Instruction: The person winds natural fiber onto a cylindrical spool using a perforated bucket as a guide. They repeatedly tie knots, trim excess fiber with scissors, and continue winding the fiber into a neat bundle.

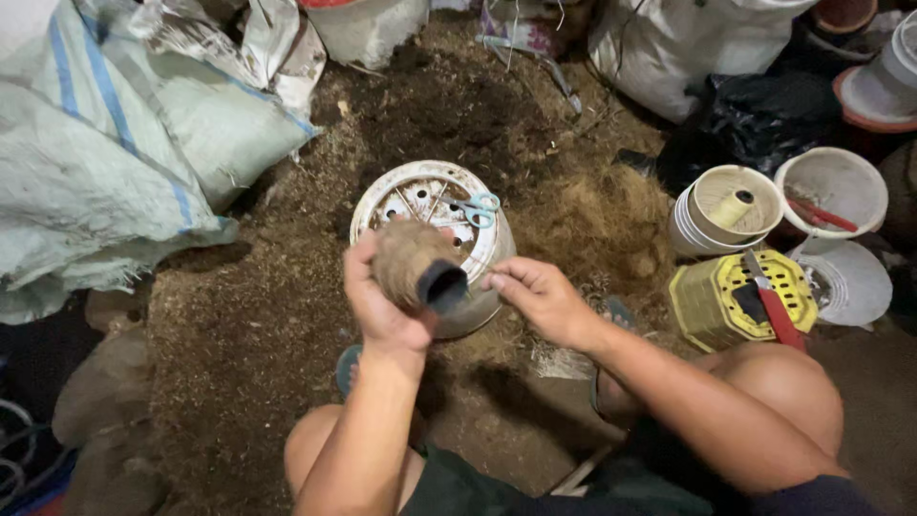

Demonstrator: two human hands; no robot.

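Left hand (387, 306) wraps closed around a fibre-covered roll (411, 266) with a black tube end (443, 285), held above an upturned white pot (435, 205). Right hand (540, 298), fingers loosely curled and empty, nears the tube. The roll looks light, rough, crumbly; it seems best gripped mid-body.

Pale woven sacks (105, 143) at upper left, small blue-handled scissors (478, 208) on an upturned white pot (382, 205) at centre, yellow slotted basket (712, 306) with a red-handled tool (778, 315) at right, stacked cream pots (712, 215) above it, black plastic bag (755, 119) at upper right.
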